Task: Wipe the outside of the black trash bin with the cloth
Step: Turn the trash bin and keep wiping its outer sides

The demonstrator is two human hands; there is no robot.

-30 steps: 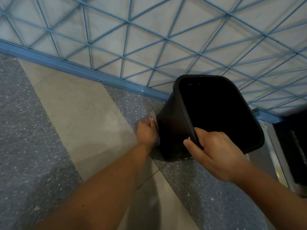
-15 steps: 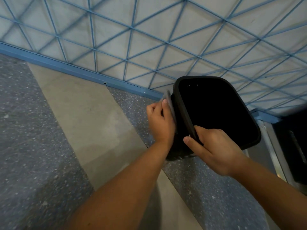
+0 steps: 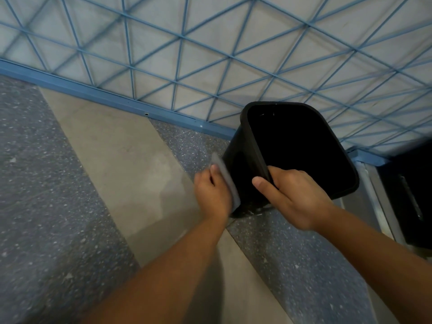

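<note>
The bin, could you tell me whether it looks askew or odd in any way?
Yes: the bin is tipped, its mouth facing the camera. The right hand grips its rim while the left hand presses the cloth on its side. No damage shows.

black bin (image 3: 236, 169) tilted on floor, grey cloth (image 3: 226, 181) flat vs its side.
</note>
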